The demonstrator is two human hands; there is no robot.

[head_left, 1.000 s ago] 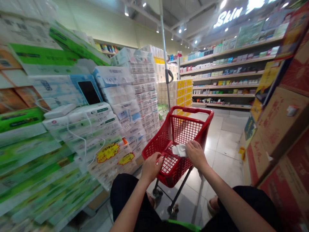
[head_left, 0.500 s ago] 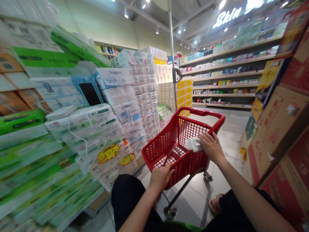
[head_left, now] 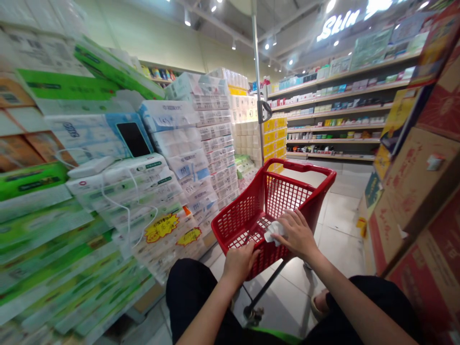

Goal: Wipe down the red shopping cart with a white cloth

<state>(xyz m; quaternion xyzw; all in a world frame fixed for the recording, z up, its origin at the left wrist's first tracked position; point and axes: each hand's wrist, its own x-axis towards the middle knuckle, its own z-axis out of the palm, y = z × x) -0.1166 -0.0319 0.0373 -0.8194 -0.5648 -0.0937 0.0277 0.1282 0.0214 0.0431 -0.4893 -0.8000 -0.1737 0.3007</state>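
Observation:
A red plastic shopping cart (head_left: 287, 191) stands in front of me on the tiled aisle floor. My left hand (head_left: 240, 261) grips the cart's near rim, fingers curled over it. My right hand (head_left: 296, 235) presses a crumpled white cloth (head_left: 273, 231) against the cart's near right rim. The basket looks empty inside. My dark-clad knees show at the bottom of the view.
Stacks of tissue packs (head_left: 108, 191) rise on the left, with a phone (head_left: 133, 138) and a white cable (head_left: 118, 201) lying on them. Cardboard boxes (head_left: 417, 191) line the right. Shelves of goods (head_left: 334, 115) stand behind. A metal pole (head_left: 258, 96) rises behind the cart.
My right hand slid the cloth from the cart's right side rim back toward the near edge. The left hand kept its grip and the cart barely moved.

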